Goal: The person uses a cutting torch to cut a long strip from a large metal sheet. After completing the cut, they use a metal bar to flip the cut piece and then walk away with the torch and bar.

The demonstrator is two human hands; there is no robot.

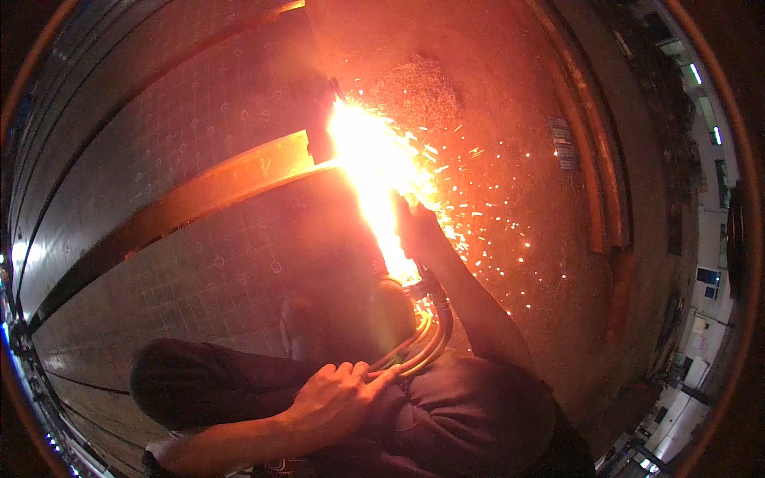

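Note:
My right hand [422, 231] is closed around the handle of a cutting torch [429, 291], whose front is lost in white-orange glare [370, 151]. Sparks spray to the right from the glare, beside the edge of a large steel plate [199, 171]. Yellowish and dark hoses [430, 348] curve back from the torch toward my lap. Over my thigh, my left hand [339, 397] grips these hoses between thumb and fingers. The torch tip and the spot under the flame are hidden by the brightness.
A raised steel bar [231, 179] runs across the plate and ends near the glare. Pale grid lines and circles mark the plate. My bent knees [171, 382] are close below. Long steel sections [594, 151] lie on the floor at the right, near a small flat ribbed piece [562, 142].

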